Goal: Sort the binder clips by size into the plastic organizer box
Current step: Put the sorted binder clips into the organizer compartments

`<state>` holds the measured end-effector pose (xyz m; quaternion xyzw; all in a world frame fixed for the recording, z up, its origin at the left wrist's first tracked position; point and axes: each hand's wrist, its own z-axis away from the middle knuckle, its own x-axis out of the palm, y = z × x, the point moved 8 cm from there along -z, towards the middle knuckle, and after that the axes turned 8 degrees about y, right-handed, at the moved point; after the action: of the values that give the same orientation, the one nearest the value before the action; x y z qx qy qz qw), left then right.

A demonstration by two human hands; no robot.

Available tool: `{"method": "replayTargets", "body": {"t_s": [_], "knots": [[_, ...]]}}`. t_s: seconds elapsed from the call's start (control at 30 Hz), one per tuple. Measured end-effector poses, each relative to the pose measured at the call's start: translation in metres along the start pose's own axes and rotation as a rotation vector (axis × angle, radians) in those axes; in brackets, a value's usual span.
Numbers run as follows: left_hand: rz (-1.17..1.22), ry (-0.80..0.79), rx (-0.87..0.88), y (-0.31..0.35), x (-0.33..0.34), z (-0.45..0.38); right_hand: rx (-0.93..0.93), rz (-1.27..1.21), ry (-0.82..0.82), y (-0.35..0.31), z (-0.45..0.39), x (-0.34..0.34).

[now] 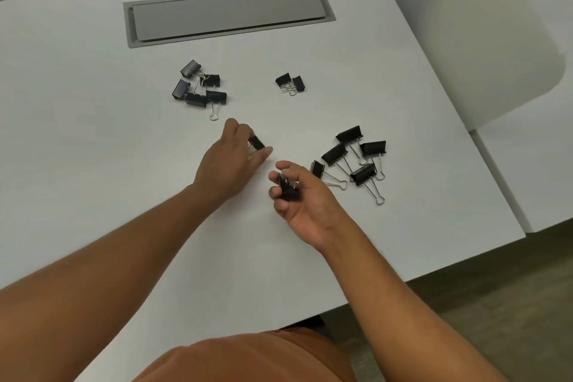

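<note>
Head view, left hand [229,161]: fingers curled round one black binder clip [256,143] just above the white table [93,133]
Right hand [297,195]: palm up, cupping a small clip [289,188]
Loose clips: left pile [200,87], pair [290,83] beyond the hands, larger group [353,158] just right of them

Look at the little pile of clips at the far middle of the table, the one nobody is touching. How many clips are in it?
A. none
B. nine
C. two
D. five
C, because the small pile shows just two black clips side by side on the table, while the left pile and the right pile each hold more.
</note>
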<state>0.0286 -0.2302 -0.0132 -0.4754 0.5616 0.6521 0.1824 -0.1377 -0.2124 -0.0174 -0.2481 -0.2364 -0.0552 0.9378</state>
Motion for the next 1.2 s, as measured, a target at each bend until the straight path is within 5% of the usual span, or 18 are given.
{"method": "replayTargets", "body": {"t_s": [0.4, 0.63, 0.83, 1.2], "knots": [[0.990, 0.112, -0.863, -0.093, -0.114, 0.129, 0.028, 0.152, -0.031, 0.063, 0.008, 0.086], [1.412, 0.171, -0.980, -0.164, -0.197, 0.206, 0.114, 0.281, -0.137, 0.149, 0.020, 0.187], [1.452, 0.280, -0.999, -0.227, -0.254, 0.255, 0.143, 0.532, -0.248, 0.230, 0.026, 0.261], [1.466, 0.560, -1.088, -0.339, -0.329, 0.361, -0.277, 1.264, -0.415, 0.344, 0.039, 0.414]]}}
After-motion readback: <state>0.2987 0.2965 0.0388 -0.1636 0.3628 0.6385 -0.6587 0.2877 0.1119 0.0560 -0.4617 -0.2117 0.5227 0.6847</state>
